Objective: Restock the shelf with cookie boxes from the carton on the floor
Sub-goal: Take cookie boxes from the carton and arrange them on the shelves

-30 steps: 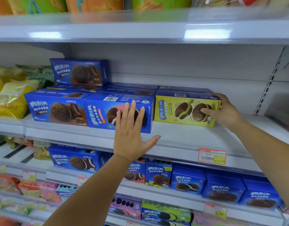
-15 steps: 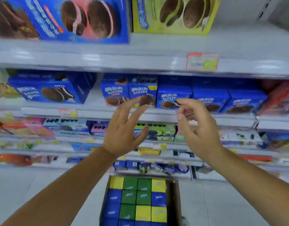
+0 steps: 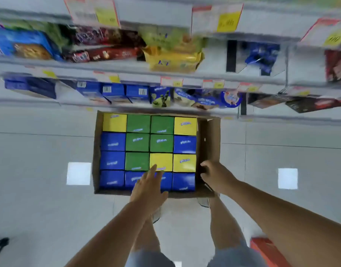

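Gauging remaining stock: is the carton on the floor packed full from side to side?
No, a strip of bare cardboard shows along the carton's right side, beside the cookie boxes, under the right hand.

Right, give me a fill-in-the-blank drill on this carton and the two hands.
1. The brown cardboard carton stands on the pale tiled ___.
2. Its row of cookie boxes nearest the person is all ___.
3. The left hand is over the boxes; the right hand is at the carton's empty ___ side.
Missing: floor; blue; right.
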`<move>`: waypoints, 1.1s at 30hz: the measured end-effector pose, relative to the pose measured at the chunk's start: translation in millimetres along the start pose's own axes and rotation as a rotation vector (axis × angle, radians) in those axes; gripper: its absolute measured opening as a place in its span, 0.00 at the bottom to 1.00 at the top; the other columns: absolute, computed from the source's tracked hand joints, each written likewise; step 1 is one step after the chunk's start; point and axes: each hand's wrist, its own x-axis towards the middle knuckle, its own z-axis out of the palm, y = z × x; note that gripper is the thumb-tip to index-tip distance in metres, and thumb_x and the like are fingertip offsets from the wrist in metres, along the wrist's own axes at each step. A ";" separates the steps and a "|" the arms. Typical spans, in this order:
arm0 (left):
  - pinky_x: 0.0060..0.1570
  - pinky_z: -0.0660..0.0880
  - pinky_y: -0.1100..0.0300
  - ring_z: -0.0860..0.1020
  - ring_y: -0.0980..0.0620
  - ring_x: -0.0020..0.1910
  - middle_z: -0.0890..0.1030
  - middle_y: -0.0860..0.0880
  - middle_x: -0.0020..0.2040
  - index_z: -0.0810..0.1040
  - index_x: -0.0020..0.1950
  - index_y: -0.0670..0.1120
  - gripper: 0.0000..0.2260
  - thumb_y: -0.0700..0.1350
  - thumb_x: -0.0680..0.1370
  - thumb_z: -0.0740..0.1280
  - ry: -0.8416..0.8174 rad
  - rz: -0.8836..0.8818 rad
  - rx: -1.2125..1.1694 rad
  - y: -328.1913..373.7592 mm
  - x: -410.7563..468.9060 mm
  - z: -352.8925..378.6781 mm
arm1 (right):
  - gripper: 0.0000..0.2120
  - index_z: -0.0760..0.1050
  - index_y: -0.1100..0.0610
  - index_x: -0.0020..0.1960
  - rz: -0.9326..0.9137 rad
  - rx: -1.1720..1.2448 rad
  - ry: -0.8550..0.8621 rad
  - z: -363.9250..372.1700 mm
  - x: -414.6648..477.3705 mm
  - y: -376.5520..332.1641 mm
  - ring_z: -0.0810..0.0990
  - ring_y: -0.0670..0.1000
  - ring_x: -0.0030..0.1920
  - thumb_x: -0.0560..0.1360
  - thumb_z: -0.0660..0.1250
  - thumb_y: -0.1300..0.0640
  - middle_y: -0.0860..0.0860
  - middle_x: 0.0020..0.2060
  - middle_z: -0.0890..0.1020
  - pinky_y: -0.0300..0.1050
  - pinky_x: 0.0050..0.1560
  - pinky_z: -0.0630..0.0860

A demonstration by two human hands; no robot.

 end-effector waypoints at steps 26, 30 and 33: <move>0.77 0.53 0.51 0.38 0.51 0.80 0.36 0.53 0.81 0.43 0.81 0.50 0.39 0.53 0.79 0.65 0.020 0.064 0.046 -52.6 159.8 108.6 | 0.38 0.57 0.54 0.71 -0.209 -0.410 0.060 111.9 160.5 73.9 0.77 0.53 0.56 0.70 0.72 0.44 0.52 0.69 0.64 0.45 0.46 0.78; 0.75 0.57 0.52 0.46 0.51 0.80 0.40 0.54 0.81 0.42 0.81 0.52 0.45 0.54 0.75 0.71 -0.014 0.078 -0.057 -44.0 155.3 86.1 | 0.41 0.60 0.54 0.71 -0.251 -0.350 0.099 82.3 131.2 62.7 0.76 0.51 0.53 0.65 0.72 0.39 0.50 0.63 0.66 0.41 0.40 0.74; 0.72 0.64 0.51 0.50 0.51 0.80 0.42 0.56 0.81 0.41 0.80 0.55 0.53 0.56 0.69 0.77 -0.003 0.171 -0.163 -32.7 143.0 62.0 | 0.44 0.61 0.50 0.71 -0.310 -0.229 0.097 33.6 97.7 47.8 0.76 0.49 0.52 0.61 0.75 0.38 0.46 0.64 0.67 0.43 0.45 0.72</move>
